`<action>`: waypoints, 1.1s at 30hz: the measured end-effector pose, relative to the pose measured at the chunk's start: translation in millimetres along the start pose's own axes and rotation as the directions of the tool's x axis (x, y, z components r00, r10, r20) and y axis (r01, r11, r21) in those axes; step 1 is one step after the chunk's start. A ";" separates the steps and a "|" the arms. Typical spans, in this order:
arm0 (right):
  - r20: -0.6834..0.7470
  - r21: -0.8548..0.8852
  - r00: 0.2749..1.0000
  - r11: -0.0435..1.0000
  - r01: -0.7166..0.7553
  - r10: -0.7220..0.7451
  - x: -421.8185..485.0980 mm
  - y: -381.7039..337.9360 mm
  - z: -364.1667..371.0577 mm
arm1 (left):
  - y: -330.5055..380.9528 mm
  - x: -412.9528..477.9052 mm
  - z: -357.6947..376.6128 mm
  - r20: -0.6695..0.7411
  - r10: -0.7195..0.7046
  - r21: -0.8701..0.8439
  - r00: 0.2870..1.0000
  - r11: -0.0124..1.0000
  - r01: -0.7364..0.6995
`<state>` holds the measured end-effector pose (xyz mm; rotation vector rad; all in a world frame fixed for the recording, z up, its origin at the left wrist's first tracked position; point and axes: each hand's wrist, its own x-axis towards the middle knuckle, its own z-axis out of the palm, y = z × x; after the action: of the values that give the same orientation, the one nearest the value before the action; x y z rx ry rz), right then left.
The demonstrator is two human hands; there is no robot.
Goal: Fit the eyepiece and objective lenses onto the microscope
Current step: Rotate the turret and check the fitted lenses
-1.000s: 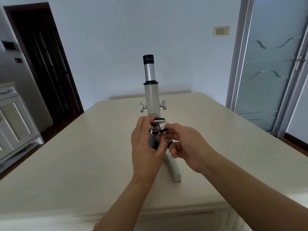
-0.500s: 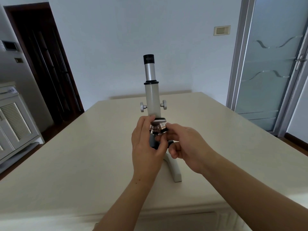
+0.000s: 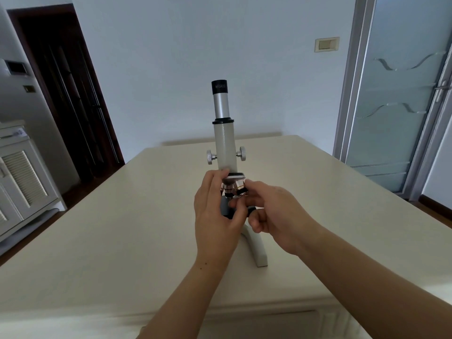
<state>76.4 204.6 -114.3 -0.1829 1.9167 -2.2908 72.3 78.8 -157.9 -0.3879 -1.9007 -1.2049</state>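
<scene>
Cream desk (image 3: pixel 122 228) carries a pale grey microscope (image 3: pixel 224 143), standing upright near the middle with its curved foot pointing toward the near edge; the black-capped eyepiece (image 3: pixel 219 86) sits in the top of the tube, and two knurled focus knobs (image 3: pixel 242 152) stick out left and right of the tube lower down. Below the tube is the round nosepiece (image 3: pixel 235 178), with brass-coloured lenses hanging from it.

The left hand (image 3: pixel 215 211) rises from the near edge on a bare forearm, its back toward the camera; its fingers (image 3: pixel 220 174) reach up and curve round the left side of the nosepiece where it meets the tube, and the thumb lies across the near side lower down, so the hand clasps the microscope there. The right hand (image 3: pixel 276 211) comes in from the near right, wrist angled inward; its forefinger and thumb pinch the objective lens (image 3: pixel 241 190) on the right of the nosepiece, while the other fingers are curled into the palm just beneath; whether that lens is fully seated I cannot tell. A second lens (image 3: pixel 228 191) hangs just to its left, partly hidden by the left hand.

Far left stand a dark doorway (image 3: pixel 68 94) and a white louvred cabinet (image 3: pixel 22 182); far right is a frosted glass door (image 3: pixel 401 106), with a switch plate (image 3: pixel 327 44) on the wall beside it.
</scene>
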 end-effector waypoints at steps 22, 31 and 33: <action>-0.014 -0.008 1.000 1.000 0.028 -0.028 1.3 2.8 0.3 | -1.7 -0.3 0.5 -0.003 0.011 0.014 1.000 1.000 -0.011; 0.012 0.017 1.000 1.000 0.016 -0.016 -0.3 1.1 -0.8 | -0.9 -0.9 0.3 0.003 -0.002 0.007 1.000 1.000 0.002; 0.004 0.010 1.000 1.000 0.030 -0.030 -0.1 1.6 -0.3 | -1.0 -0.3 0.3 0.005 -0.002 0.002 1.000 1.000 0.002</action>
<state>76.4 204.6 -115.9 -0.2165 1.9132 -2.3158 71.8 78.6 -158.8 -0.3877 -1.9070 -1.2041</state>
